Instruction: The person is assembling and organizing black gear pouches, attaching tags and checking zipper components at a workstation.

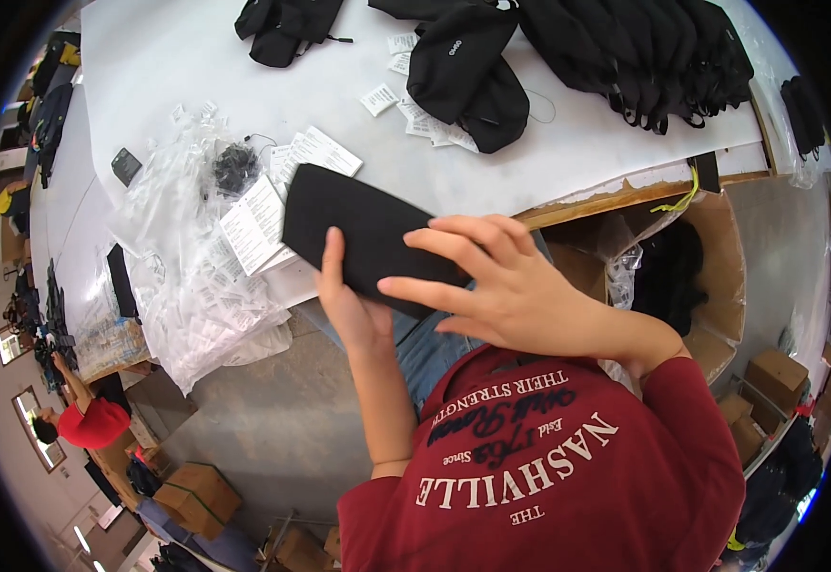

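A flat black fabric piece (349, 214) with angled corners is held up in front of me, tilted, over the table's near edge. My left hand (354, 305) grips its near left side, thumb on top and the other fingers hidden beneath. Over its right end lies my right hand (506, 281), the fingers stretched and spread across the surface. Just beyond the piece, white printed label sheets (255, 224) lie on the table, partly covered by it.
Crumpled clear plastic bags (182, 248) spread over the white table (196, 57) at left. Black fabric bags (468, 81) and small white labels (378, 99) lie at the back, beside a black pile (639, 52). An open carton (720, 257) stands at right. Another person (96, 419) works far left.
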Action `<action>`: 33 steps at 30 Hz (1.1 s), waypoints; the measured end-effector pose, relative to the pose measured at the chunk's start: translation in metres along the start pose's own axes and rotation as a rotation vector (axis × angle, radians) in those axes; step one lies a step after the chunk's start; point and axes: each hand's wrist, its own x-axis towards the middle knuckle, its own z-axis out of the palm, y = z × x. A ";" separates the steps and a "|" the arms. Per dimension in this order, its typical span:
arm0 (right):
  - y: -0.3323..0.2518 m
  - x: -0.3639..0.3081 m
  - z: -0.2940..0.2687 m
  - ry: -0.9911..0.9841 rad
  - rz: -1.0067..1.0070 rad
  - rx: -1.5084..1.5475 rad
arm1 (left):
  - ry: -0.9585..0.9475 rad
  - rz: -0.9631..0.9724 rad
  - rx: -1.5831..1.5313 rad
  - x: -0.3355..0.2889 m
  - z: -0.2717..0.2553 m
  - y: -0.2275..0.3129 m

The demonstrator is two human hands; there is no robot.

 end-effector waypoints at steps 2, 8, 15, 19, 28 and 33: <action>0.010 -0.001 0.014 -0.025 -0.020 -0.140 | -0.055 -0.132 -0.052 -0.006 0.009 0.000; 0.037 0.003 -0.004 0.012 0.130 0.137 | -0.308 -0.064 0.035 -0.007 -0.011 -0.009; 0.038 -0.007 -0.023 0.091 0.396 0.716 | -0.524 0.251 0.590 0.003 -0.018 0.024; 0.045 -0.009 -0.026 0.135 0.434 0.841 | -0.546 0.515 0.897 -0.004 -0.012 0.031; 0.068 -0.027 -0.053 -0.022 0.476 0.713 | -0.721 0.480 0.919 -0.005 -0.013 0.017; 0.095 -0.026 -0.098 0.169 0.451 0.513 | -0.646 0.213 0.646 -0.005 -0.007 -0.001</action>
